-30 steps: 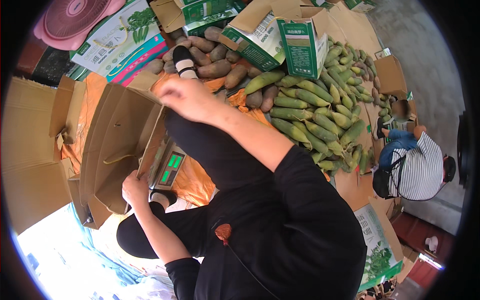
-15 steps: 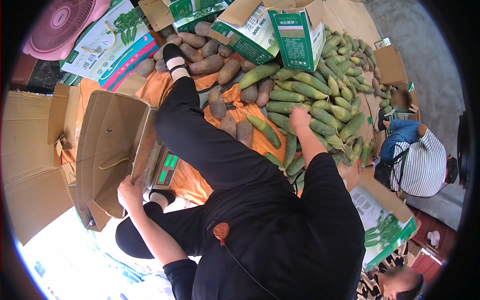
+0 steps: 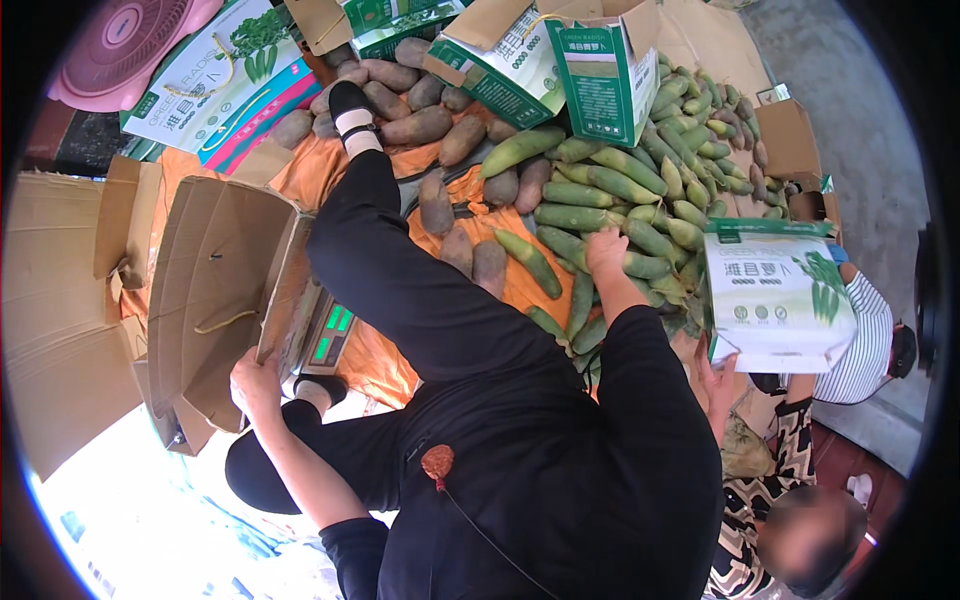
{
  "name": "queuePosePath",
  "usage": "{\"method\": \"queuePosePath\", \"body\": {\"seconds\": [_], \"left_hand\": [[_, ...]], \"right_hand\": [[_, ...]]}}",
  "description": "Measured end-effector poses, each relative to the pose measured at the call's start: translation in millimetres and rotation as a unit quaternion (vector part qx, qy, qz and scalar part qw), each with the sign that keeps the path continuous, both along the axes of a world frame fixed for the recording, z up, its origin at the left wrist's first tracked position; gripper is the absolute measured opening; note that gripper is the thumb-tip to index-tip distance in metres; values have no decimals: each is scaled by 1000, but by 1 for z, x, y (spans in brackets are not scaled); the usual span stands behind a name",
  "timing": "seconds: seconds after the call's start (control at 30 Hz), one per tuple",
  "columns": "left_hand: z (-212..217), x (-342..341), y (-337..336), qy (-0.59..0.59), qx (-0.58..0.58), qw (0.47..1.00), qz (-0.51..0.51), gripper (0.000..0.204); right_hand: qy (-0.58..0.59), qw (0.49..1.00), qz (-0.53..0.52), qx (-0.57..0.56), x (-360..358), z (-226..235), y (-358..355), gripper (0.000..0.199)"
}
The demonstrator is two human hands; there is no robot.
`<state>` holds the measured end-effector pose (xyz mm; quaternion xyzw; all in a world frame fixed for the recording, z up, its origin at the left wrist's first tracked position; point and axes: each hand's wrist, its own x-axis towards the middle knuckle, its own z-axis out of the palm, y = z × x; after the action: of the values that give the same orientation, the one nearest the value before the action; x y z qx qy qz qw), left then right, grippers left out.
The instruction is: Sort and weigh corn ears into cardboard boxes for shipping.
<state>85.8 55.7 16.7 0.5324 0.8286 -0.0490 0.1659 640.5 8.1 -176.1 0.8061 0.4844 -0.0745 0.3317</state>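
My left hand (image 3: pixel 257 388) is closed on the lower edge of an open cardboard box (image 3: pixel 235 240), which tilts beside a scale (image 3: pixel 328 335) with green lit digits. To the right, my right hand (image 3: pixel 605 250) reaches into a large heap of green radishes (image 3: pixel 585 217). Its fingers are curled round one radish, mostly hidden under the hand. A single green radish (image 3: pixel 528 262) lies apart on the orange cloth, near darker, brownish radishes (image 3: pixel 489 266).
Green and white cartons (image 3: pixel 604 85) stand behind the heap. A pink fan (image 3: pixel 125 45) is at the far left. Close on my right, a person in a patterned sleeve (image 3: pixel 795 445) holds up a white carton (image 3: pixel 775 290). Another person in stripes (image 3: pixel 870 335) crouches beyond.
The person on my right has raised the white carton up beside the heap, covering part of the striped person. My hands have hardly moved.
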Motion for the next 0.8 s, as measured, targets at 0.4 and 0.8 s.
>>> {"method": "queuePosePath", "body": {"seconds": [0.4, 0.8], "left_hand": [[-8, -12, -8, 9, 26, 1000, -13, 18], [-8, -9, -9, -4, 35, 999, -7, 14]], "right_hand": [[280, 930, -9, 240, -41, 19, 38, 34], [669, 545, -254, 437, -89, 107, 119, 31]]}}
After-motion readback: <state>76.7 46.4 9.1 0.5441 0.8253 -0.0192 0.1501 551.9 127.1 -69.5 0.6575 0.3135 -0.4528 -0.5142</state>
